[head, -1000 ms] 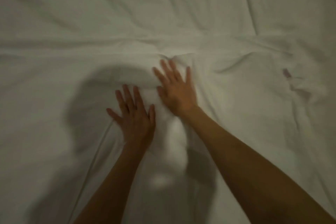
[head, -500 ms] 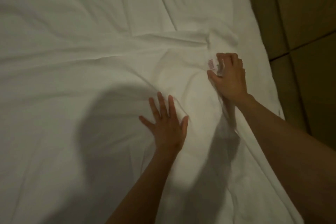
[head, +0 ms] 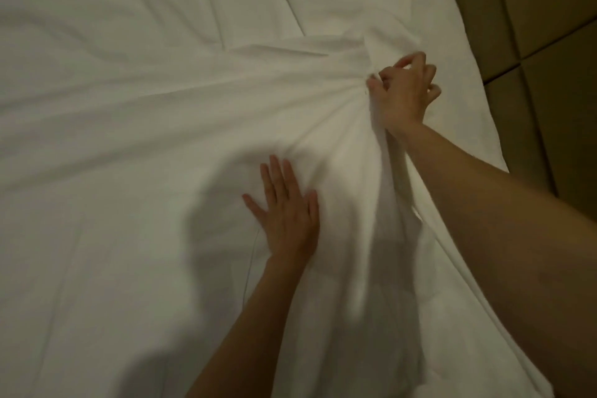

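- Nearest, the left hand lies palm down on the sheet, fingers straight and a little spread. It grasps nothing and only presses the cloth onto the bed.
- A soft grey shadow falls on the sheet just left of that hand.
- Farther out and to the right, the right hand pinches a gathered bunch of the sheet between thumb and forefinger. Its other fingers are curled loosely, clear of the cloth.
- The pinch sits close to the bed's right edge, well apart from the flat hand.
- The sheet is white, thin, matte and limp, and fills nearly all of my view. Long shallow creases fan leftward from the pinch like spokes. One taller ridge runs from the pinch back toward me, between the two arms.
- Step in hand, as I read it: straightening the sheet, with the left hand anchoring and the right drawing the slack.
- Next move, I judge, is a low, even pull toward the right edge, while the left palm either slides or eases off so the creases can run out. A sharp tug would likely drag fresh folds under the palm.
- Farthest right, beyond the edge, are brown panels with dark seams. I cannot tell whether they are floor or wall.
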{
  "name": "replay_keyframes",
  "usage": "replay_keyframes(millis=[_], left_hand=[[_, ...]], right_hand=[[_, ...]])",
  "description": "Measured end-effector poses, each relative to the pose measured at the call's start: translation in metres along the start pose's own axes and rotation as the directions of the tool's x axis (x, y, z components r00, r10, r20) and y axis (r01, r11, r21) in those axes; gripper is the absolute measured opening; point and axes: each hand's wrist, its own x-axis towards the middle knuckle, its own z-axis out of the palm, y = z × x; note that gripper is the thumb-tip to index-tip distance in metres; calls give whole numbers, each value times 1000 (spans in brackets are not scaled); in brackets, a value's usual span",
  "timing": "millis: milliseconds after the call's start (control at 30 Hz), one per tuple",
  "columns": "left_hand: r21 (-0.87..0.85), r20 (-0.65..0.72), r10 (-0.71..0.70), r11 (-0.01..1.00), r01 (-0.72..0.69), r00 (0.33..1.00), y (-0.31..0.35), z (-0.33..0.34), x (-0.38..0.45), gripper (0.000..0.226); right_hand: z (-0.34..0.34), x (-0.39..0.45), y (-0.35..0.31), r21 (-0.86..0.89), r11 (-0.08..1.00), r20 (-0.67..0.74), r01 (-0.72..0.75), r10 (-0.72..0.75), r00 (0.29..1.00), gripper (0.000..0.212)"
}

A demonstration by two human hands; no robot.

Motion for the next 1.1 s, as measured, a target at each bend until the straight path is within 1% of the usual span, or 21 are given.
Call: replay_keyframes(millis=[67, 100, 133, 167, 200, 233, 267, 300, 333, 367, 400, 433, 500, 600, 733, 800, 900, 967, 1000, 1033, 1100], left_hand=[[44, 16, 65, 997, -65, 998, 3, 4, -8, 68], [62, 27, 97, 993, -98, 995, 5, 5, -10, 69], [74, 41, 122, 989, -124, 992, 8, 6, -12, 71], [79, 57, 140, 986, -144, 988, 11, 7, -13, 72], [84, 72, 155, 983, -161, 985, 13, 7, -13, 73], [91, 90, 170, 980, -178, 981, 17, 8, -13, 74], [107, 110, 198, 972, -210, 974, 23, 9, -16, 73], [125, 144, 237, 959, -255, 961, 29, 11, -20, 72], [138, 181, 275, 944, -301, 944, 35, 11, -27, 70], [144, 211, 299, 932, -332, 931, 41, 12, -35, 69], [149, 226, 314, 924, -351, 922, 46, 12, -44, 71], [154, 250, 317, 920, -361, 915, 49, 13, -54, 74], [148, 295, 321, 915, -375, 900, 49, 18, -78, 79], [115, 348, 361, 899, -422, 865, 47, 20, -114, 84], [82, 425, 397, 878, -472, 813, 44, 16, -164, 90], [34, 501, 405, 874, -485, 765, 45, 9, -190, 89], [10, 608, 404, 857, -516, 683, 40, 1, -215, 91], [-46, 627, 433, 850, -524, 648, 37, -4, -218, 95], [-54, 620, 445, 846, -531, 646, 35, -7, -218, 93], [-44, 610, 435, 853, -520, 662, 33, -12, -216, 89], [-25, 600, 394, 880, -475, 697, 32, -18, -216, 84]], right_hand=[[9, -8, 0, -2, 999, -6, -52, 52, 999, 20], [10, -13, -3, 19, 999, -20, -48, 48, 999, 24], [11, -19, -4, 16, 1000, -27, -4, 5, 1000, 33], [11, -26, -5, -24, 996, -17, 85, -86, 996, 45], [14, -36, -7, -80, 974, 12, 213, -212, 977, 54], [20, -50, -9, -123, 923, 57, 364, -359, 932, 59], [27, -69, -11, -132, 846, 120, 517, -504, 855, 60], [37, -90, -11, -113, 759, 197, 641, -615, 764, 59], [45, -109, -7, -87, 692, 261, 717, -678, 687, 57], [49, -123, 1, -60, 675, 318, 735, -685, 655, 56], [50, -130, 11, -40, 710, 359, 703, -647, 673, 55], [48, -133, 22, -40, 765, 374, 643, -586, 719, 55], [37, -130, 43, -105, 827, 367, 553, -484, 794, 55], [23, -129, 60, -179, 863, 349, 473, -394, 850, 55], [9, -154, 78, -244, 918, 332, 313, -224, 916, 57], [4, -180, 88, -244, 943, 340, 225, -134, 931, 57], [-7, -221, 95, -186, 971, 319, 152, -87, 944, 58], [-17, -237, 101, -100, 991, 242, 85, -58, 969, 57], [-21, -245, 105, -62, 997, 196, 37, -24, 980, 55], [-25, -254, 109, -29, 999, 164, -22, 26, 986, 54], [-30, -278, 121, 59, 981, 156, -183, 172, 973, 53]])
